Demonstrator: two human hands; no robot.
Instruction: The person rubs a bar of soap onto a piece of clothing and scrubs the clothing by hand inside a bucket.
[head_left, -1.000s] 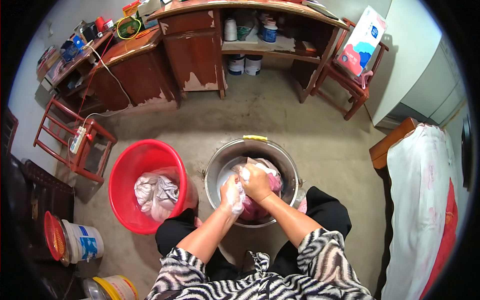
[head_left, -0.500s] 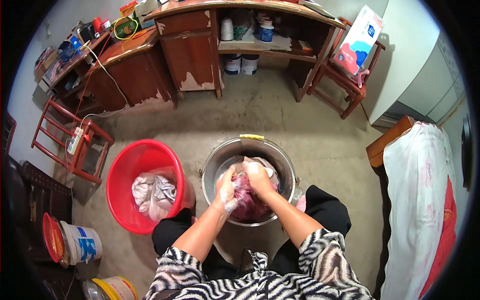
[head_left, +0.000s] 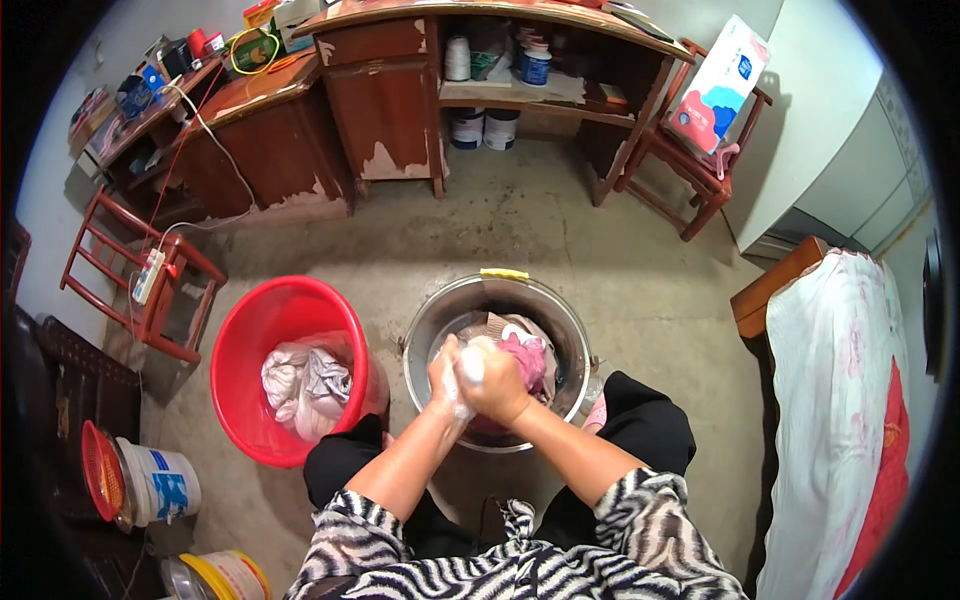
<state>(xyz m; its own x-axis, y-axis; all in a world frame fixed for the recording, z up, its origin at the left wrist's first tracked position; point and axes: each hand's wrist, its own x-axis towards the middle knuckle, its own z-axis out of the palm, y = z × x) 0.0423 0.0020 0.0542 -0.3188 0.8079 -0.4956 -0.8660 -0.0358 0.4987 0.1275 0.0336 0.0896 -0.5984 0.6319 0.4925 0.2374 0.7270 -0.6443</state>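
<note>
A round steel tub stands on the floor between my knees, with a yellow piece on its far rim. Over its near half, my left hand and my right hand are closed and pressed against each other, with white suds on them. A wet pink cloth comes out beside my right hand, bunched up. What my left fingers grip is hidden between the hands. Beige cloth lies behind the pink one, against the far right wall inside the tub.
Left of the tub stands a red plastic tub holding crumpled pale laundry. White buckets are at the lower left. A wooden chair with a power strip stands farther left, a worn desk ahead, and a cloth-covered bed right.
My hands have come together, and the right one has moved left and nearer to me. More of the pink cloth shows to the right of my hands, where the right hand was.
</note>
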